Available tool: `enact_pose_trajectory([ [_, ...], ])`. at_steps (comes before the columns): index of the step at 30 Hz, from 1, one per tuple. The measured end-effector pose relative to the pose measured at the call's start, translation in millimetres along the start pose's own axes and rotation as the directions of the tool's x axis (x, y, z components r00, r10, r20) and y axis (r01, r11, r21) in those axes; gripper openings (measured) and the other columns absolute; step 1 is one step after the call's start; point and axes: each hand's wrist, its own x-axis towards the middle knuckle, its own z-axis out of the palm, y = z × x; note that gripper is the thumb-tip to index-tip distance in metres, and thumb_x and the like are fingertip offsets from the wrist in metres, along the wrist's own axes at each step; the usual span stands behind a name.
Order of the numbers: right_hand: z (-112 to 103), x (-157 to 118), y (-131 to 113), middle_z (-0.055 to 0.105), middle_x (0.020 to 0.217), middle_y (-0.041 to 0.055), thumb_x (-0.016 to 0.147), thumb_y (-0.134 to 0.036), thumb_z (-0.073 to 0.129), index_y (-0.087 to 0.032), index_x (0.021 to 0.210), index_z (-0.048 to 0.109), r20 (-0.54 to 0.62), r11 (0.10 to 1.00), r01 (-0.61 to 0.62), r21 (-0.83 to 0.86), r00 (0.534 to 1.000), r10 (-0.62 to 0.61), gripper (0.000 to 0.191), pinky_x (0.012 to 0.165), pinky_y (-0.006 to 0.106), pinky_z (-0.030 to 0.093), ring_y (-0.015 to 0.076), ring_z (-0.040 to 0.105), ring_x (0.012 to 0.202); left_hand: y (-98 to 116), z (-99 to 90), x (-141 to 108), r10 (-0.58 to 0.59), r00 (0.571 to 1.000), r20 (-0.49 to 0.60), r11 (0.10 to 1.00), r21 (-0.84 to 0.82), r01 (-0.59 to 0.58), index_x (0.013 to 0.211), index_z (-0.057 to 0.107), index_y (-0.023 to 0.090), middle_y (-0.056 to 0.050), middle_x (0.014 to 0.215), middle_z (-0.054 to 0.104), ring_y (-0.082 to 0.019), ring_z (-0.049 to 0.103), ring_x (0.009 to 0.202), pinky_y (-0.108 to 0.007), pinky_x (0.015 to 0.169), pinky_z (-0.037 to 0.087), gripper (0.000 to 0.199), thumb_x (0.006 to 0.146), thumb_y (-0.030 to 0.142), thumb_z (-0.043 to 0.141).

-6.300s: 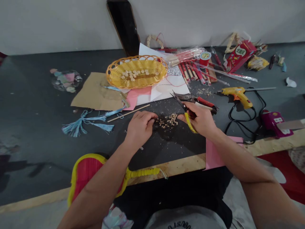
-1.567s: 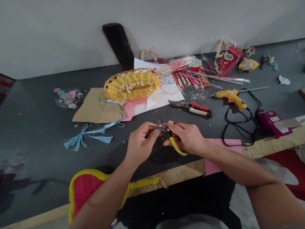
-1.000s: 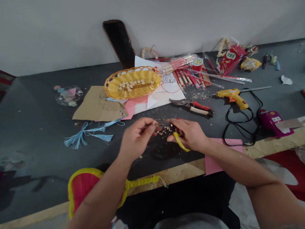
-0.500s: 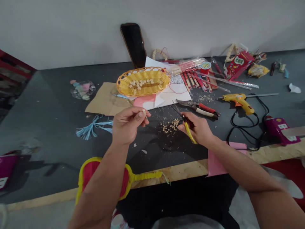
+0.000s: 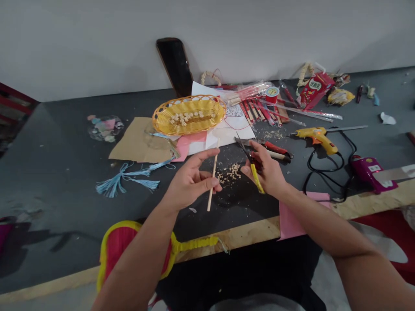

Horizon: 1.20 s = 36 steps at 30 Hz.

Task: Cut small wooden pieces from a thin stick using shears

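The right hand (image 5: 267,172) hides the pivot of the yellow-handled scissors (image 5: 256,178) and part of the pruning shears (image 5: 275,149); the left hand (image 5: 191,185) covers the middle of a wooden stick (image 5: 211,192); the pale crumbs (image 5: 230,174) at center are too small to identify.

Your left hand (image 5: 191,183) holds one wooden stick (image 5: 213,177), your right hand (image 5: 266,170) one pair of yellow-handled scissors (image 5: 256,178). Across the table's (image 5: 58,172) back half you have one wicker basket (image 5: 189,100), one pair of red-handled pruning shears (image 5: 276,150), one spool of red thread (image 5: 272,95) and one hot glue gun (image 5: 316,134); toward the left edge, one blue tassel (image 5: 112,187).

Our left hand (image 5: 191,188) stands half open, fingers spread upward, while our right hand (image 5: 266,172) curls tightly closed.
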Motion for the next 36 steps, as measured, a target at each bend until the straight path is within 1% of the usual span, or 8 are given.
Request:
enact_pose_trajectory([
  [3, 1, -1, 3, 0.066, 0.088, 0.0051, 0.088, -0.061, 0.059, -0.015, 0.15, 0.03, -0.019, 0.999, 0.03, 0.042, 0.999, -0.029, 0.081, 0.07, 0.033, 0.054, 0.0185, 0.063, 0.073, 2, 5.9, -3, -0.033, 0.993, 0.115, 0.999, 0.029, 0.03, 0.15, 0.035, 0.043, -0.014, 0.159, 0.036, -0.015, 0.074, 0.075, -0.022, 0.053, 0.06, 0.087, 0.078, 0.019, 0.076],
  [7, 0, -2, 2, 0.065, 0.087, 0.0049, 0.089, -0.06, 0.058, -0.015, 0.15, 0.031, 0.005, 0.997, 0.058, 0.047, 0.998, -0.058, 0.081, 0.07, 0.032, 0.054, 0.0189, 0.064, 0.076, 0, 9.3, -3, -0.028, 0.981, 0.194, 0.999, 0.047, 0.019, 0.151, 0.021, 0.057, -0.005, 0.169, -0.005, -0.019, 0.074, 0.089, -0.025, 0.056, 0.062, 0.095, 0.081, 0.017, 0.072],
  [10, -1, -1, -1, 0.066, 0.088, 0.0047, 0.09, -0.058, 0.058, -0.014, 0.148, 0.036, 0.028, 0.998, 0.056, 0.03, 0.998, -0.057, 0.076, 0.069, 0.03, 0.052, 0.0172, 0.063, 0.075, -3, 6.4, -1, -0.034, 0.974, 0.222, 0.996, 0.088, 0.015, 0.154, 0.026, 0.047, -0.012, 0.164, 0.027, -0.016, 0.074, 0.081, -0.026, 0.062, 0.061, 0.087, 0.084, 0.015, 0.066],
  [14, -1, 0, -3, 0.066, 0.084, 0.0035, 0.09, -0.054, 0.059, -0.014, 0.138, 0.049, 0.057, 0.996, 0.091, -0.005, 0.994, -0.091, 0.063, 0.067, 0.027, 0.049, 0.0147, 0.06, 0.069, -7, -0.3, 4, 0.01, 0.99, 0.14, 0.986, 0.166, -0.034, 0.144, 0.052, 0.026, -0.016, 0.125, 0.07, -0.011, 0.065, 0.066, -0.026, 0.064, 0.056, 0.058, 0.087, 0.018, 0.061],
  [23, 3, 0, -3, 0.068, 0.086, 0.0064, 0.092, -0.051, 0.058, -0.014, 0.126, 0.06, 0.111, 0.96, 0.245, -0.133, 0.967, -0.231, 0.051, 0.069, 0.028, 0.049, 0.0171, 0.061, 0.074, -9, 1.3, 7, 0.084, 0.994, -0.074, 0.915, 0.401, -0.048, 0.113, 0.071, 0.016, -0.006, 0.078, 0.075, -0.01, 0.055, 0.05, -0.021, 0.052, 0.046, 0.037, 0.091, 0.043, 0.058],
  [27, 3, 0, -5, 0.068, 0.085, 0.0066, 0.092, -0.052, 0.057, -0.015, 0.126, 0.06, 0.149, 0.946, 0.273, -0.174, 0.957, -0.249, 0.05, 0.067, 0.028, 0.048, 0.0177, 0.062, 0.074, -7, 6.0, 5, 0.127, 0.991, -0.04, 0.838, 0.539, -0.086, 0.11, 0.072, 0.018, -0.005, 0.085, 0.077, -0.013, 0.064, 0.059, -0.024, 0.059, 0.051, 0.031, 0.092, 0.036, 0.055],
  [32, 4, -1, -4, 0.069, 0.084, 0.0066, 0.092, -0.054, 0.057, -0.016, 0.123, 0.06, 0.164, 0.943, 0.277, -0.187, 0.955, -0.248, 0.049, 0.065, 0.027, 0.046, 0.0176, 0.062, 0.073, -10, 7.3, 5, 0.223, 0.975, -0.025, 0.798, 0.579, -0.167, 0.109, 0.074, 0.019, -0.009, 0.112, 0.076, -0.024, 0.071, 0.103, -0.033, 0.091, 0.056, 0.03, 0.09, 0.033, 0.055],
  [36, 6, -2, -3, 0.069, 0.086, 0.006, 0.092, -0.053, 0.058, -0.017, 0.125, 0.059, 0.177, 0.95, 0.264, -0.164, 0.956, -0.235, 0.049, 0.064, 0.025, 0.045, 0.0159, 0.062, 0.071, -11, 6.3, 6, 0.22, 0.975, 0.017, 0.804, 0.563, -0.191, 0.111, 0.074, 0.02, -0.008, 0.113, 0.076, -0.024, 0.071, 0.106, -0.036, 0.096, 0.055, 0.031, 0.091, 0.031, 0.053],
])
